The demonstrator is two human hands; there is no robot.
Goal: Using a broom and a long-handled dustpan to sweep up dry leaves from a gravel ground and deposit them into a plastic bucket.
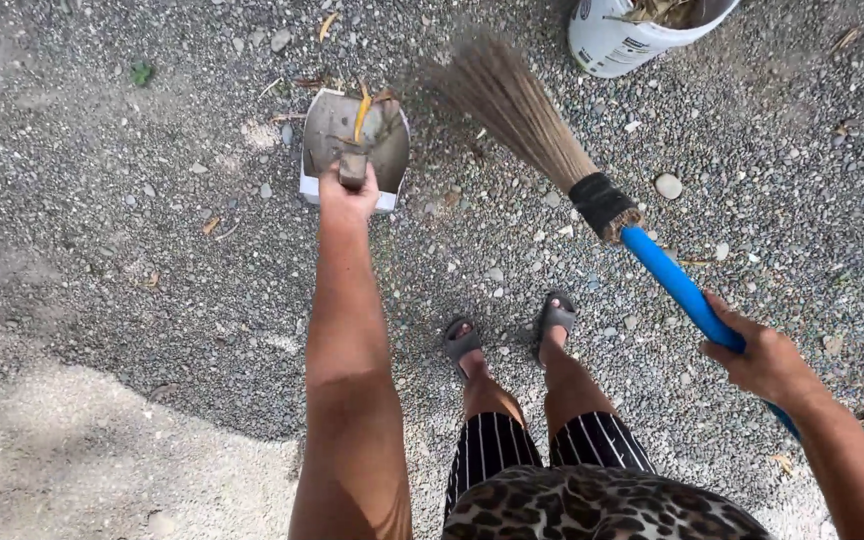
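The broom (592, 195) is only partly readable: its bristle tips blur into the gravel (102, 300) toward eleven o'clock, and the lower end of the blue handle (677, 285) disappears behind the right hand (764, 358) at about four o'clock. The white bucket (632, 30) at one o'clock is cut off by the top edge, so only its lower wall and some dry leaves inside show; a dark printed label sits low on its side, too small to make out. The dustpan (357, 140), at roughly eleven o'clock from centre, hides most of its handle under the left hand (349, 195), and its far lip is muddled by shadow and litter. The broom's long axis runs on a diagonal from four o'clock up to eleven o'clock, bristles leading, a black binding joining brush to handle. The dustpan's mouth faces twelve o'clock, with a yellow leaf (361, 113) lying in it. The left hand is closed tight around the dustpan's handle, arm stretched forward. The right hand is wrapped fully around the blue handle. Two feet in grey sandals (507, 330) stand on the gravel just below centre, between the arms.
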